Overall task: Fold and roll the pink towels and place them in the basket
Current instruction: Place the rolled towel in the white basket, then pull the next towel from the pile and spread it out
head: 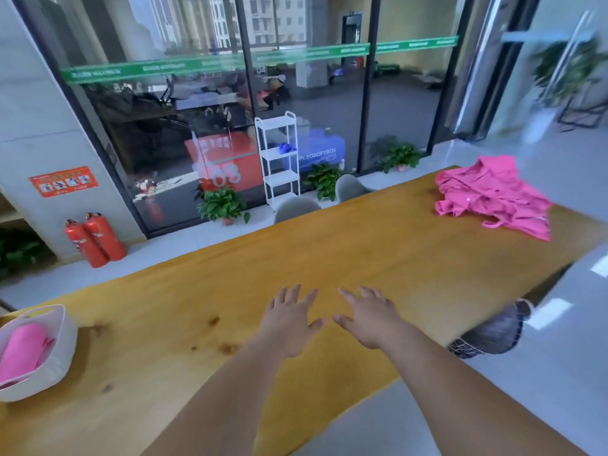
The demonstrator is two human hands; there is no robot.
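Observation:
A heap of crumpled pink towels (pixel 493 195) lies at the far right end of the long wooden table (pixel 230 291). At the left edge stands a white basket (pixel 62 350) with one rolled pink towel (pixel 23 353) inside it. My left hand (pixel 289 319) and my right hand (pixel 368 319) are stretched out side by side over the bare middle of the table, palms down, fingers spread, holding nothing. Both hands are well short of the heap and far from the basket.
Two grey chairs (pixel 296 209) stand at the table's far side and a dark chair (pixel 493 334) at its near right edge. Beyond are potted plants (pixel 223 204), a white shelf rack (pixel 279 159), two red fire extinguishers (pixel 95 240) and a glass wall.

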